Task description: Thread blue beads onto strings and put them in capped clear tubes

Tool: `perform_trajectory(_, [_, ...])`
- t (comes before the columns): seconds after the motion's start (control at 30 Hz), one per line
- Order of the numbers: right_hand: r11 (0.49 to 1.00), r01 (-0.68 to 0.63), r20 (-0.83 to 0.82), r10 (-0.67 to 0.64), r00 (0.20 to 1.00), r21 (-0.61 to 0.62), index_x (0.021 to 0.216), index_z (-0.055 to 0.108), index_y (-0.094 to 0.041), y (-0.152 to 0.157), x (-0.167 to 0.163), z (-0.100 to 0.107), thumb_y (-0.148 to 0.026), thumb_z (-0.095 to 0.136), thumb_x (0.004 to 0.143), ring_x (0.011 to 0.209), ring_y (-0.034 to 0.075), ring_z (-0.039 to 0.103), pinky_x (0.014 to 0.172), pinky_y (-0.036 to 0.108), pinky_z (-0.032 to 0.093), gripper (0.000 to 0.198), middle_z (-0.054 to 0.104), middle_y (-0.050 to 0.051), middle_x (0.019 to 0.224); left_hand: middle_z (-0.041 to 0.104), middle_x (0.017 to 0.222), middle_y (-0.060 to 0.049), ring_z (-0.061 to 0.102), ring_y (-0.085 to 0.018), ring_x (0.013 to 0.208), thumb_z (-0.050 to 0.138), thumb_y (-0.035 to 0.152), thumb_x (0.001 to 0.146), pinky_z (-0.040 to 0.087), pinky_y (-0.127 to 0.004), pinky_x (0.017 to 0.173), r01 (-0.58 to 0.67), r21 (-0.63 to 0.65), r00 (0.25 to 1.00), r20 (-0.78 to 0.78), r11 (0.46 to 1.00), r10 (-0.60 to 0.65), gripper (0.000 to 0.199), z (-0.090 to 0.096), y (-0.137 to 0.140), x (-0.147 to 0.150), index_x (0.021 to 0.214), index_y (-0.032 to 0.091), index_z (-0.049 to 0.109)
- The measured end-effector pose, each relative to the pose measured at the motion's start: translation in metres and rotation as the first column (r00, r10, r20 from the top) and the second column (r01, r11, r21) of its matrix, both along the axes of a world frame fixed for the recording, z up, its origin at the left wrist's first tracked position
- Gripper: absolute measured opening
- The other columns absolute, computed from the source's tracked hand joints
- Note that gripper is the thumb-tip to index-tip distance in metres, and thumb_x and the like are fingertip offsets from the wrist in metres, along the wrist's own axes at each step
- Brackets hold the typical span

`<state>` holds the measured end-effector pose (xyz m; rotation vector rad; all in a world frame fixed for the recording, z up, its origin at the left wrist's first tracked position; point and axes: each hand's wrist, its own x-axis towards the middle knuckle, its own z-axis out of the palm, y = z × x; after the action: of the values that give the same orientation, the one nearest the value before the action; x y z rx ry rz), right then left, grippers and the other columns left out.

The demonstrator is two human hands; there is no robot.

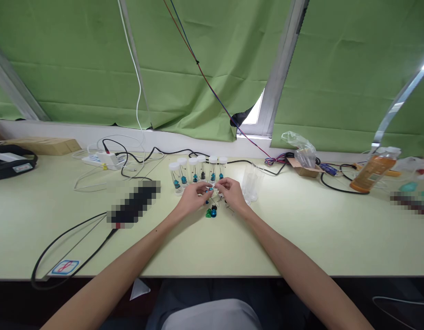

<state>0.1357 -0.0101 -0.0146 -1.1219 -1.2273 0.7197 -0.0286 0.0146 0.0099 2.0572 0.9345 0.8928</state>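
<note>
My left hand (193, 198) is closed in a pinch on a small shiny blue part (211, 189). Close beside it, my right hand (235, 195) is also pinched, its fingertips almost meeting the left ones; what it grips is too small to make out. Below the hands lie loose blue (213, 212) and green (208, 213) pieces, with a few thin wire-like bits partly hidden by the fingers. Behind the hands stand several clear tubes (175, 178) with white caps, holding blue and dark parts. More clear tubes (252, 185) are right of my right hand.
A blurred black device (134, 204) with a looping cable lies on the left. Along the back are a white power strip (107, 159), dark cables and a small cardboard box (303, 167). An orange-filled bottle (373, 172) leans at the right. The table's front edge (212, 276) is near me.
</note>
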Motion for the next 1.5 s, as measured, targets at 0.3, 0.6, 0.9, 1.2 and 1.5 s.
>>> perform_trajectory(0.3, [1.0, 0.016, 0.063, -0.018, 0.998, 0.027, 0.08, 0.062, -0.018, 0.0, 0.001, -0.001, -0.041, 0.061, 0.079, 0.07, 0.018, 0.06, 0.064, 0.03, 0.049, 0.023, 0.066, 0.005, 0.076, 0.068, 0.073, -0.005, 0.065, -0.018, 0.06, 0.065, 0.051, 0.079, 0.053, -0.032, 0.064, 0.134, -0.185, 0.983, 0.149, 0.974, -0.107, 0.041, -0.008, 0.007, 0.0, 0.099, 0.014, 0.065])
perform_trajectory(0.6, [0.998, -0.028, 0.215, 0.014, 0.977, 0.064, 0.077, 0.056, -0.021, -0.005, 0.0, 0.002, -0.039, 0.054, 0.085, 0.067, 0.016, 0.055, 0.061, 0.028, 0.044, 0.02, 0.061, 0.001, 0.074, 0.069, 0.08, -0.008, 0.066, -0.019, 0.07, 0.068, 0.047, 0.078, 0.052, -0.034, 0.072, 0.239, -0.302, 0.963, 0.196, 0.923, -0.185, 0.035, -0.006, 0.006, -0.002, 0.092, 0.015, 0.072])
perform_trajectory(0.9, [0.989, -0.103, 0.231, 0.075, 0.97, 0.109, 0.077, 0.058, -0.021, -0.009, -0.002, 0.006, -0.035, 0.053, 0.086, 0.069, 0.015, 0.057, 0.063, 0.027, 0.044, 0.017, 0.06, 0.001, 0.076, 0.064, 0.073, -0.007, 0.057, -0.015, 0.064, 0.077, 0.042, 0.07, 0.047, -0.034, 0.068, 0.235, -0.406, 0.951, 0.284, 0.883, -0.123, 0.031, 0.003, 0.0, -0.001, 0.084, 0.014, 0.075])
perform_trajectory(1.2, [0.992, -0.057, 0.215, 0.031, 0.976, 0.116, 0.077, 0.061, -0.02, -0.009, -0.003, 0.006, -0.037, 0.056, 0.085, 0.071, 0.016, 0.057, 0.066, 0.028, 0.045, 0.019, 0.064, 0.002, 0.078, 0.066, 0.073, -0.006, 0.058, -0.013, 0.065, 0.08, 0.043, 0.069, 0.049, -0.031, 0.069, 0.232, -0.457, 0.922, 0.385, 0.859, -0.044, 0.036, 0.002, 0.001, 0.001, 0.088, 0.013, 0.075])
perform_trajectory(1.5, [0.98, 0.023, 0.362, -0.095, 0.927, 0.198, 0.076, 0.06, -0.021, -0.011, -0.006, 0.005, -0.03, 0.053, 0.087, 0.073, 0.016, 0.056, 0.066, 0.029, 0.046, 0.017, 0.06, 0.003, 0.081, 0.072, 0.08, -0.012, 0.068, -0.022, 0.075, 0.079, 0.051, 0.068, 0.055, -0.04, 0.078, 0.187, -0.405, 0.93, 0.365, 0.895, -0.029, 0.045, -0.006, 0.005, 0.002, 0.09, 0.012, 0.076])
